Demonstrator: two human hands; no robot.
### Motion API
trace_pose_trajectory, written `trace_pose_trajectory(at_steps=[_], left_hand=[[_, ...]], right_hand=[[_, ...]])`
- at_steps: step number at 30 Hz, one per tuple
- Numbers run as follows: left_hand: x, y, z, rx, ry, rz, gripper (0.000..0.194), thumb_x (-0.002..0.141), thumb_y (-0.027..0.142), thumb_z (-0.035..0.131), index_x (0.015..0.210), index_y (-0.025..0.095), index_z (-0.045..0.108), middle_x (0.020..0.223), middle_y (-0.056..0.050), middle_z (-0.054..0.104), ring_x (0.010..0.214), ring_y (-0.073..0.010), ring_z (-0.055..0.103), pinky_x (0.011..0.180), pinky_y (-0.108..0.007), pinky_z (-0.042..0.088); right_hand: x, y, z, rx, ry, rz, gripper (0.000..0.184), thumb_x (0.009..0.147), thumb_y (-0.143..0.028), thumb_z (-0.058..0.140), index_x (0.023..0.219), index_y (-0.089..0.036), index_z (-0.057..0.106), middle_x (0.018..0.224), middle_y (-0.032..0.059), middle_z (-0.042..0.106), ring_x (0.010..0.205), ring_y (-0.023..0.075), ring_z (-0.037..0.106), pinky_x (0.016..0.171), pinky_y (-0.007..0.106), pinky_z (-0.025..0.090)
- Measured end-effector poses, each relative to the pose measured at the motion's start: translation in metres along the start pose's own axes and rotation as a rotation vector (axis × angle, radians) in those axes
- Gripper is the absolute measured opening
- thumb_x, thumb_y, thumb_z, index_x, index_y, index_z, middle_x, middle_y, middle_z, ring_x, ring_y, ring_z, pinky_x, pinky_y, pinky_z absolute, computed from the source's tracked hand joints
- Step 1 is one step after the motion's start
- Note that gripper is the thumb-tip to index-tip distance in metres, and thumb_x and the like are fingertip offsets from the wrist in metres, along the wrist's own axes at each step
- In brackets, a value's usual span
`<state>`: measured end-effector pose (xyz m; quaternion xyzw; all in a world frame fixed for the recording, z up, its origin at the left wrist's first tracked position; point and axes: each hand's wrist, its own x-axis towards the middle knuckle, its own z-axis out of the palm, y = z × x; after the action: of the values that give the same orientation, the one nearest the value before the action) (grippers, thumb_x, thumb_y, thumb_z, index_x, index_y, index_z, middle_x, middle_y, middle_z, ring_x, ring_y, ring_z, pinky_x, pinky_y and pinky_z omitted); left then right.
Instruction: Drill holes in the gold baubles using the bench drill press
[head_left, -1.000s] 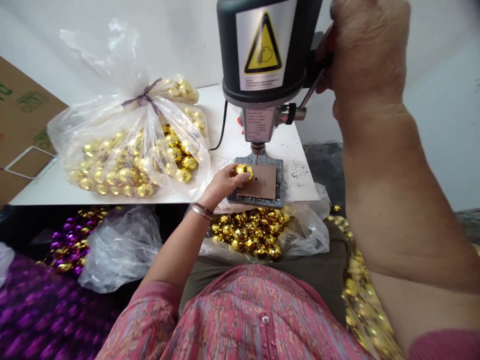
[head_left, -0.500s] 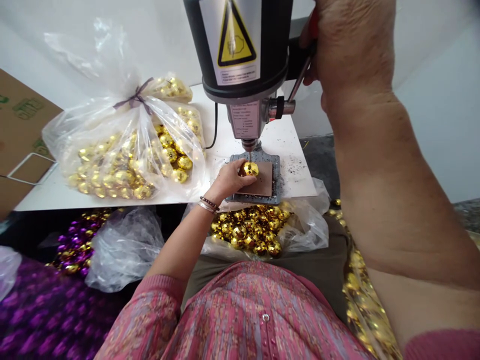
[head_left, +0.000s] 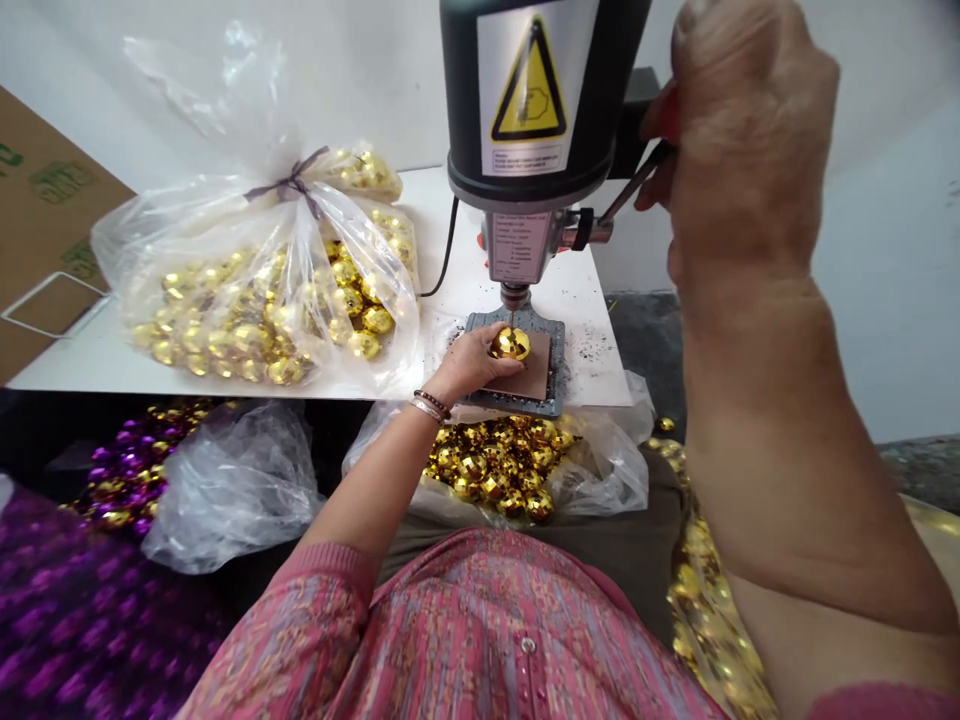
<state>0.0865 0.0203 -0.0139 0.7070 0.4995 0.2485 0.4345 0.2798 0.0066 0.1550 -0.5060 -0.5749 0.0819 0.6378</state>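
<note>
A shiny gold faceted ball point(head_left: 513, 343) sits on a brown board point(head_left: 529, 378) on the base of a bench drill press point(head_left: 525, 228). My left hand point(head_left: 475, 362) is closed on the ball, thumb in front and fingers behind. The thin drill bit point(head_left: 512, 315) points down at the top of the ball; I cannot tell whether it has entered. Up at the right, my right hand point(head_left: 739, 120) is wrapped round the red-ended feed lever point(head_left: 637, 185), its fingers partly hidden behind the hand.
A tied clear bag point(head_left: 225, 230) of gold balls stands left on the white table point(head_left: 352, 385). Below the table edge, an open plastic bag point(head_left: 615, 470) of gold balls lies on my lap. Purple and gold balls point(head_left: 127, 465) and a cardboard box point(head_left: 60, 200) are at left.
The view has shifted, so the drill press appears farther right. My left hand still holds the gold ball under the bit, and my right hand stays on the lever, which appears slightly lower.
</note>
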Motion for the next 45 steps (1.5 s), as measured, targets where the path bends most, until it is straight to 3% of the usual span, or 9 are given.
trace_pose_trajectory(at_steps=[5,11,14,17,23,31,36,40,45], left_hand=[[0.0,-0.001,0.002,0.032,0.009,0.025,0.064,0.066,0.027,0.089,0.128,0.019,0.073,0.101,-0.006,0.079,0.091,-0.0211,0.068,0.085,-0.032,0.053],[0.002,-0.001,0.003,0.152,-0.015,0.029,0.074,0.071,0.032,0.087,0.14,0.017,0.065,0.116,-0.01,0.077,0.102,-0.0244,0.069,0.092,-0.035,0.052],[0.001,-0.001,0.004,0.15,-0.004,0.031,0.075,0.071,0.032,0.087,0.141,0.018,0.065,0.116,-0.009,0.077,0.102,-0.0251,0.069,0.094,-0.036,0.053],[0.0,-0.001,0.005,0.151,0.012,0.036,0.071,0.07,0.03,0.088,0.137,0.02,0.068,0.114,-0.007,0.077,0.103,-0.0257,0.069,0.096,-0.036,0.053],[0.0,-0.006,0.006,0.133,-0.002,0.052,0.067,0.072,0.032,0.086,0.136,0.021,0.068,0.118,-0.007,0.076,0.106,-0.0264,0.069,0.097,-0.036,0.053],[0.002,-0.011,0.008,0.113,-0.013,0.055,0.07,0.073,0.032,0.084,0.139,0.021,0.065,0.119,-0.007,0.076,0.103,-0.0251,0.07,0.095,-0.036,0.053],[0.0,-0.011,0.007,0.093,-0.021,0.091,0.059,0.076,0.034,0.082,0.132,0.021,0.068,0.114,-0.005,0.077,0.1,-0.0242,0.069,0.093,-0.035,0.053],[0.0,-0.011,0.007,0.069,-0.019,0.061,0.066,0.073,0.033,0.084,0.135,0.021,0.067,0.116,-0.006,0.077,0.105,-0.0258,0.07,0.095,-0.036,0.053],[0.0,-0.01,0.01,0.062,-0.004,0.046,0.064,0.073,0.031,0.083,0.134,0.02,0.067,0.115,-0.007,0.076,0.103,-0.0267,0.069,0.096,-0.039,0.052]], right_hand=[[-0.044,-0.009,-0.009,-0.115,0.041,-0.054,0.025,0.092,-0.03,0.048,0.076,-0.019,0.033,0.068,-0.003,0.04,0.063,0.0049,0.035,0.062,0.021,0.032],[-0.073,-0.005,-0.013,-0.346,0.06,-0.186,0.013,0.078,-0.024,0.046,0.072,-0.02,0.036,0.062,-0.003,0.038,0.058,0.006,0.032,0.062,0.024,0.035],[-0.081,0.002,-0.012,-0.409,0.079,-0.25,0.015,0.078,-0.027,0.046,0.071,-0.019,0.036,0.061,-0.0028,0.036,0.056,0.0062,0.031,0.061,0.024,0.032],[-0.091,0.01,-0.01,-0.463,0.115,-0.278,0.015,0.084,-0.029,0.046,0.073,-0.018,0.043,0.065,-0.0016,0.043,0.06,0.0063,0.035,0.062,0.024,0.03],[-0.11,0.025,-0.005,-0.436,0.183,-0.308,0.017,0.096,-0.032,0.045,0.086,-0.02,0.052,0.074,-0.0002,0.048,0.067,0.0079,0.043,0.068,0.025,0.035],[-0.116,0.043,-0.001,-0.427,0.209,-0.412,0.026,0.102,-0.034,0.04,0.096,-0.022,0.062,0.088,0.0019,0.061,0.083,0.0115,0.06,0.077,0.028,0.046],[-0.124,0.054,0.004,-0.377,0.241,-0.449,0.024,0.1,-0.032,0.042,0.095,-0.021,0.063,0.086,0.0027,0.063,0.081,0.0123,0.06,0.075,0.028,0.046],[-0.129,0.058,0.007,-0.352,0.226,-0.456,0.027,0.098,-0.035,0.043,0.085,-0.018,0.059,0.076,0.0028,0.059,0.072,0.0117,0.056,0.069,0.027,0.044],[-0.087,0.031,0.002,-0.347,0.283,-0.375,0.037,0.099,-0.039,0.038,0.079,-0.015,0.057,0.07,0.002,0.055,0.066,0.0089,0.05,0.064,0.024,0.036]])
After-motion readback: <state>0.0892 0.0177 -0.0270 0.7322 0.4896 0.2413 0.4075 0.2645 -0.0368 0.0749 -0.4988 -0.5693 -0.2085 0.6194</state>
